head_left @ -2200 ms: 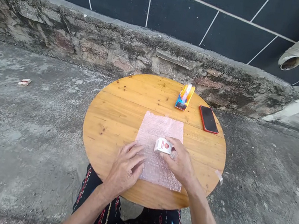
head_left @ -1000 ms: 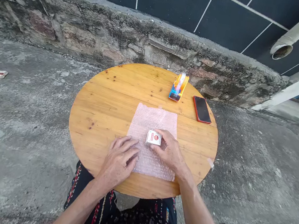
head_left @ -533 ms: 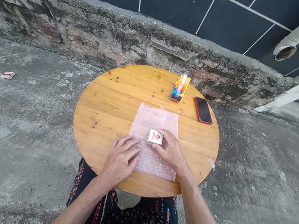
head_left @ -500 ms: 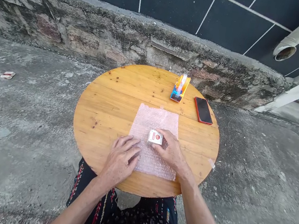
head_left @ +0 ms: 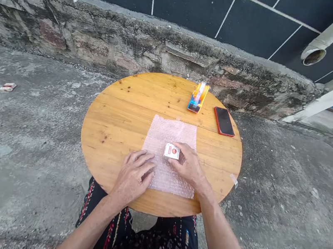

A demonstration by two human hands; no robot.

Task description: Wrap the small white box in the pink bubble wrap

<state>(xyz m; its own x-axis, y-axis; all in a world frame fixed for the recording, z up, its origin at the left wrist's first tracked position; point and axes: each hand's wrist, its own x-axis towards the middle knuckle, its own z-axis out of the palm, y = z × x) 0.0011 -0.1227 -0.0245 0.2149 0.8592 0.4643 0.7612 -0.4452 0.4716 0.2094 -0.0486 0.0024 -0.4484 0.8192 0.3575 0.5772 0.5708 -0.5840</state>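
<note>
A sheet of pink bubble wrap point(head_left: 171, 131) lies flat on the round wooden table point(head_left: 114, 116). On the middle of the sheet sits a small white box point(head_left: 171, 151) with red print on top. My right hand point(head_left: 188, 166) grips the box from its right side, thumb at the near edge and fingers at the far edge. Flat on the left edge of the wrap and the wood beside it rests my left hand point(head_left: 136, 174), fingers stretched out, holding nothing.
A yellow and blue tape dispenser point(head_left: 198, 98) stands at the table's far side. To its right lies a red-edged phone point(head_left: 224, 121). A piece of clear tape point(head_left: 234, 180) hangs from the right table edge. A crumpled packet point(head_left: 8, 87) lies on the concrete ground.
The view has shifted slightly. Both hands, the box and the bubble wrap keep the same places on the table.
</note>
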